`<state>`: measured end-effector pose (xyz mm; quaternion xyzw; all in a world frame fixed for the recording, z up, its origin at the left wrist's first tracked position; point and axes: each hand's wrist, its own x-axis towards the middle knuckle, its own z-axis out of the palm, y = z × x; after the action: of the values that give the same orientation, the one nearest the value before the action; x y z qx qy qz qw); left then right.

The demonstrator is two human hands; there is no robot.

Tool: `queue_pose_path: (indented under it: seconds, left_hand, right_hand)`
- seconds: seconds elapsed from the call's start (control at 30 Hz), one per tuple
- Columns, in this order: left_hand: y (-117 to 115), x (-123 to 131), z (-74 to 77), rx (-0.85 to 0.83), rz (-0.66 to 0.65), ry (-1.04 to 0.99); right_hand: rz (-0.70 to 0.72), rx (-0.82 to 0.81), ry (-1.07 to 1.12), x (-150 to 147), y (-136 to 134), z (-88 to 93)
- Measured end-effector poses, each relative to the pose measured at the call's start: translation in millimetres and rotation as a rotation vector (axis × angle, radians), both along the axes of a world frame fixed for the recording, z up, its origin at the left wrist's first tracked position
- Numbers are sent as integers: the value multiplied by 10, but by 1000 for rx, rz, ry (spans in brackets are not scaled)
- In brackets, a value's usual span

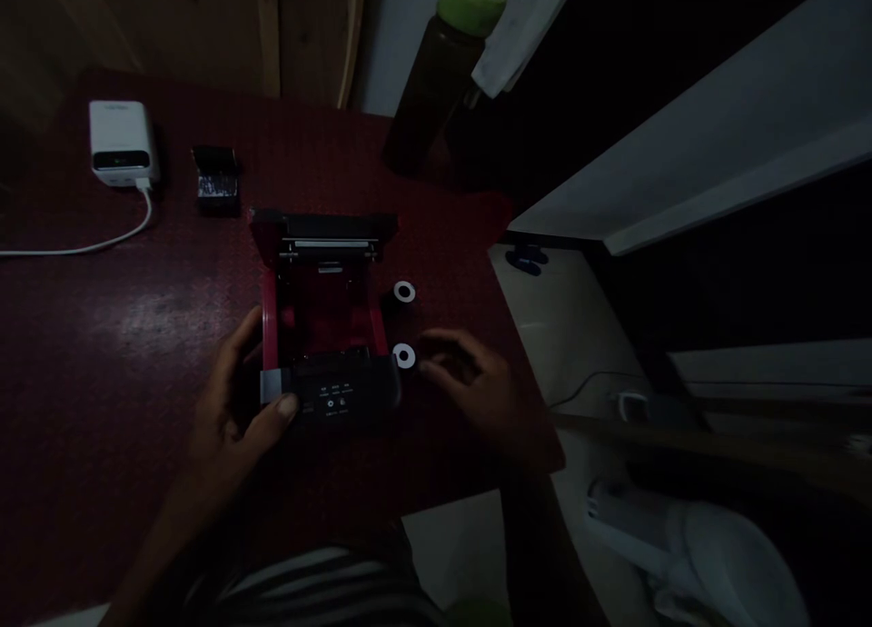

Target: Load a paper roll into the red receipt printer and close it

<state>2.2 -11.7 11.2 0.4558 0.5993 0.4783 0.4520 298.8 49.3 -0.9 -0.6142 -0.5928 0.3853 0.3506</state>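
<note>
A small black printer [341,400] with a red inside lies on the table, its lid [327,227] raised at the back and its paper bay bare. My left hand [235,400] grips the printer's front left corner, thumb on top and fingers along the side. To the right stand two small rolls or spools with white ring-shaped ends, one farther back [404,292] and one nearer [404,356], beside the printer's front corner. My right hand [477,386] is just right of the nearer one, fingers curved and apart from the thumb, with nothing visible between them.
The dark red table [136,354] also carries a white power bank [123,141] with a white cable, a small black folded item [217,180] and a tall bottle [442,73] with a green cap. The table's right edge drops to a floor with slippers [526,260].
</note>
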Motion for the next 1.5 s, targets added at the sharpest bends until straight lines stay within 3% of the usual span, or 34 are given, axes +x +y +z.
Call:
queue_pose_path:
  seconds: [0.1, 0.23, 0.3, 0.43, 0.5, 0.57, 0.7, 0.83, 1.03, 1.33, 1.5]
  left_hand:
    - [-4, 19, 21, -16, 6, -15]
    - [-10, 18, -33, 31, -3, -47]
    - [-16, 6, -76, 55, -12, -33]
    - [-26, -18, -130, 99, -22, 3]
    - [-24, -21, -137, 106, -24, 14]
    - [-18, -16, -131, 109, -25, 22]
    - [-13, 3, -76, 99, -43, 9]
    - [-14, 6, 2, 53, -53, -12]
    - [-13, -10, 17, 51, -59, -33]
    - [-25, -9, 23, 48, -65, -21]
    - [-15, -15, 20, 44, -67, -18]
  right_hand:
    - [96, -5, 8, -117, -108, -9]
    - [85, 53, -12, -237, -83, -9]
    - [99, 92, -58, -202, -81, 141]
    - [253, 335, -265, -171, -72, 673]
    - [358, 442, -370, -300, -7, 878]
    - [510, 524, -477, -521, 105, 963]
    - [762, 510, -746, -986, 347, 917]
    - [794, 368, -937, -1254, 484, 917]
    - [831, 76, -1008, -1420, 624, 951]
    - [817, 98, -766, -1345, 684, 721]
    - [845, 224, -516, -1082, 611, 764]
